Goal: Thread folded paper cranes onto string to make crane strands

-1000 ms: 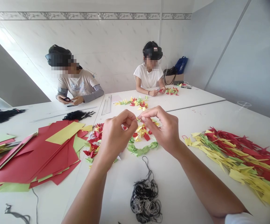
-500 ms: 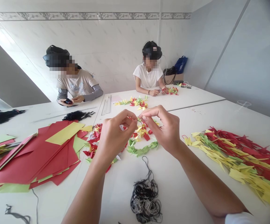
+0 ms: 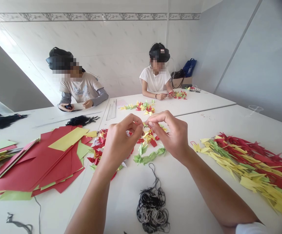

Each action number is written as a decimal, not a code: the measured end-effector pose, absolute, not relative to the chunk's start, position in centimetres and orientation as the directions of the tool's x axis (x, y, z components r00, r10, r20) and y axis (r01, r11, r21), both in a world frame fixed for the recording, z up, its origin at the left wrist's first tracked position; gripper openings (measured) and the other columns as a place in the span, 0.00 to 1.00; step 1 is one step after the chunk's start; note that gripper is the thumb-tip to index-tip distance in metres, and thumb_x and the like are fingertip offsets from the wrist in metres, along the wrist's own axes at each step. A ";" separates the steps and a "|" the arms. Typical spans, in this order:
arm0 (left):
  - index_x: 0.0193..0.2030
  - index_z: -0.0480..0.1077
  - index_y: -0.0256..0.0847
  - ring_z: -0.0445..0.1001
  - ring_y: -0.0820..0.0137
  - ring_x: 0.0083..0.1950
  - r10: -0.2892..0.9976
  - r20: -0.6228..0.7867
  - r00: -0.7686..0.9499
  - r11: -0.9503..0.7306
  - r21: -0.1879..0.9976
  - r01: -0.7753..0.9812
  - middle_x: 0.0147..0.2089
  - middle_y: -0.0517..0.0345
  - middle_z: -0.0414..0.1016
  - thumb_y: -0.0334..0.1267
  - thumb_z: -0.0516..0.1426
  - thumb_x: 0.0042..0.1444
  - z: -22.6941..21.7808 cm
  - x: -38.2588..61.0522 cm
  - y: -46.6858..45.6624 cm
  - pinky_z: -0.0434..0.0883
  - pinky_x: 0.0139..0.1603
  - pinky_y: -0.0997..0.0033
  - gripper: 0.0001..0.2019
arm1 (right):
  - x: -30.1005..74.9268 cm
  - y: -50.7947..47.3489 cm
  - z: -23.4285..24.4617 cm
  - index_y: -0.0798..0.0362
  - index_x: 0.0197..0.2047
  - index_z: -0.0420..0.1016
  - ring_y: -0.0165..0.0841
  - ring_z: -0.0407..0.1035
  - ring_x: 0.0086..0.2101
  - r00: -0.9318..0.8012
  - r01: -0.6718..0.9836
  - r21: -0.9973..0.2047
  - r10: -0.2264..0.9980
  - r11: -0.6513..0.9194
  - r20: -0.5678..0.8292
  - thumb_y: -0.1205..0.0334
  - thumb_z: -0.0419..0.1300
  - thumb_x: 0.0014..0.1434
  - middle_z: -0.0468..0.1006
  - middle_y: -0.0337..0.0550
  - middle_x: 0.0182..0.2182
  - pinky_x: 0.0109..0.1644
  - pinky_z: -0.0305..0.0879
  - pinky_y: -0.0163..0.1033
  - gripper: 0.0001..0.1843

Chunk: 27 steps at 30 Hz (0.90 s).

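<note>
My left hand (image 3: 123,135) and my right hand (image 3: 172,133) are raised close together over the table, each in a pinch. Between their fingertips runs a thin dark thread (image 3: 143,136), whose lower part hangs toward a string of folded green paper pieces (image 3: 149,158). The fingertips cover much of the thread. Folded yellow and red paper pieces (image 3: 151,138) lie just behind my hands. Past my left wrist are more red folded pieces (image 3: 96,156), partly hidden by the arm. Below, between my forearms, rests a tangled bundle of black and grey cords (image 3: 153,209).
Red, yellow and green paper sheets (image 3: 58,159) are piled at left, near black tassels (image 3: 81,120). Long rows of folded paper (image 3: 248,165) lie at right. Two people (image 3: 82,87) sit across the white table (image 3: 204,113), one holding a dark tool, the other beside folded paper (image 3: 180,94).
My hands hold nearly the same pose. Part of the green string has been lifted slightly under the thread. The person at left has shifted their hands and the dark tool.
</note>
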State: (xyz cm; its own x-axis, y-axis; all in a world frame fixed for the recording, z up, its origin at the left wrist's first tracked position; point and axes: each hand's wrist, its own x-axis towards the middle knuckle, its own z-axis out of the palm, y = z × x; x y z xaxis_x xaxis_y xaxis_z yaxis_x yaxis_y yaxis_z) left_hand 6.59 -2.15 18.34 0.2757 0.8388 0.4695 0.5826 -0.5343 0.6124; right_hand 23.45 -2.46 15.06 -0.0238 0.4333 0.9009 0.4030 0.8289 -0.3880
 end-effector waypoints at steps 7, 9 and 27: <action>0.37 0.72 0.44 0.72 0.77 0.29 0.815 0.502 0.289 -0.565 0.578 0.589 0.30 0.67 0.77 0.32 0.57 0.59 18.1 6.5 -2.0 0.67 0.31 0.77 0.03 | 23.5 -2.3 15.2 0.50 0.39 0.71 0.28 0.75 0.33 -0.020 0.429 -0.323 0.366 0.844 0.930 0.70 0.57 0.67 0.80 0.38 0.33 0.38 0.73 0.35 0.06; 0.36 0.73 0.43 0.74 0.76 0.31 0.801 0.522 0.293 -0.581 0.560 0.591 0.32 0.65 0.78 0.32 0.58 0.59 17.9 6.6 -2.0 0.68 0.33 0.76 0.03 | 23.5 -2.2 15.1 0.50 0.39 0.71 0.28 0.75 0.32 -0.019 0.431 -0.323 0.367 0.843 0.930 0.71 0.57 0.66 0.80 0.38 0.33 0.37 0.73 0.35 0.06; 0.33 0.71 0.42 0.72 0.75 0.33 0.806 0.528 0.270 -0.567 0.554 0.610 0.31 0.65 0.75 0.32 0.57 0.58 18.0 6.6 -1.9 0.67 0.34 0.75 0.03 | 23.6 -2.2 15.0 0.51 0.39 0.70 0.27 0.75 0.33 -0.052 0.433 -0.319 0.376 0.843 0.925 0.71 0.57 0.66 0.80 0.38 0.33 0.38 0.72 0.34 0.05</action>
